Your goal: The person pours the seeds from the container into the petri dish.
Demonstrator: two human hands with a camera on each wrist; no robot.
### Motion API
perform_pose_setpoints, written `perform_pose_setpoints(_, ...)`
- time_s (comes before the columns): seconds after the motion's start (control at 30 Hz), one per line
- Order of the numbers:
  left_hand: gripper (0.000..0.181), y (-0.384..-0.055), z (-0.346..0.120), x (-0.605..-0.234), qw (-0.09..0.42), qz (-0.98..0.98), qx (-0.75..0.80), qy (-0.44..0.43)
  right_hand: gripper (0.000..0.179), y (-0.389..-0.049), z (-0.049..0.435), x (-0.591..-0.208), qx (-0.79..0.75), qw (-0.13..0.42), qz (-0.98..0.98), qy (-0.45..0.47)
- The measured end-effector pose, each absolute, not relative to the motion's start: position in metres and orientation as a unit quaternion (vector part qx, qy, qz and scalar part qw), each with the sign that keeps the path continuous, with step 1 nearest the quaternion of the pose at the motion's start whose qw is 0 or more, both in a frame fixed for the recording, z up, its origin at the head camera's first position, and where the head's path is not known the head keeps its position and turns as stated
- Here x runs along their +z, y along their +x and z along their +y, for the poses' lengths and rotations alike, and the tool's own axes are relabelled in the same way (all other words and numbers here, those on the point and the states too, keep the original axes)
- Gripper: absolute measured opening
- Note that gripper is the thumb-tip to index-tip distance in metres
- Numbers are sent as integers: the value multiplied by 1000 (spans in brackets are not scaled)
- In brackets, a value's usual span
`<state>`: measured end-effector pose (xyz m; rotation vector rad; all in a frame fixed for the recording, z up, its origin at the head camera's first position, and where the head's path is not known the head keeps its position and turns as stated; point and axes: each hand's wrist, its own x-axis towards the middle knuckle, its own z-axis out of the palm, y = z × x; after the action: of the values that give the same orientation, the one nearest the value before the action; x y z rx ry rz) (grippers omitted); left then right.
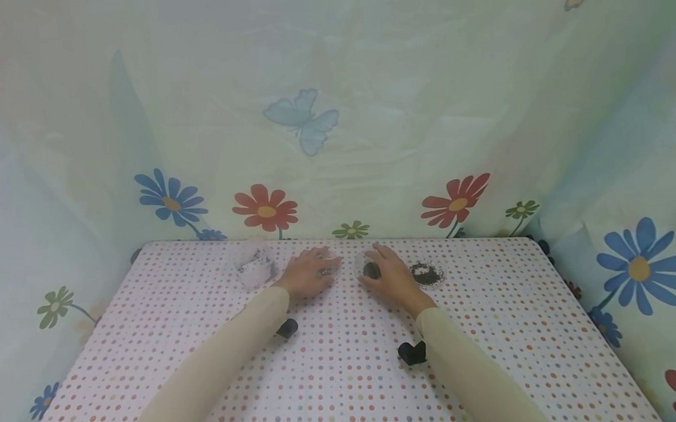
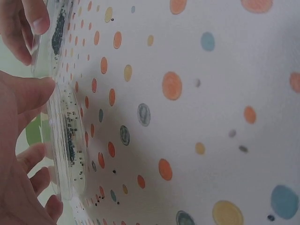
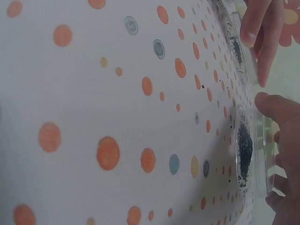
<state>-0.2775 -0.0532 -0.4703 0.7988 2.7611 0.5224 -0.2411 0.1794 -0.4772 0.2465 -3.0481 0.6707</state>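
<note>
My left hand (image 1: 309,274) spans a clear petri dish (image 2: 70,140), thumb at one side of its rim and fingertips at the other. Small dark grains lie in that dish. To its right, my right hand (image 1: 390,275) grips a second clear petri dish (image 3: 246,152) by the edges of its lid (image 3: 266,157). A dark heap of grains shows inside. Both dishes are low at the table, and the hands partly cover them in the head view. Whether either lid is raised off its dish cannot be told.
Another clear dish (image 1: 254,268) stands left of the left hand, and one with dark grains (image 1: 427,273) right of the right hand. Black heart shapes (image 1: 288,328) lie near the forearms. Loose dark grains dot the spotted tabletop (image 1: 337,392). A flowered cloth (image 1: 368,138) hangs behind.
</note>
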Motion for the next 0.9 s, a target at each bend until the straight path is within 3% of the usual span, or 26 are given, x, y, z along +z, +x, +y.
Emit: perform_pose_setpoints(0.9,49,-278,-53,-472,112,940,178,269,66,-242,181,-482,239,-4,-968,73)
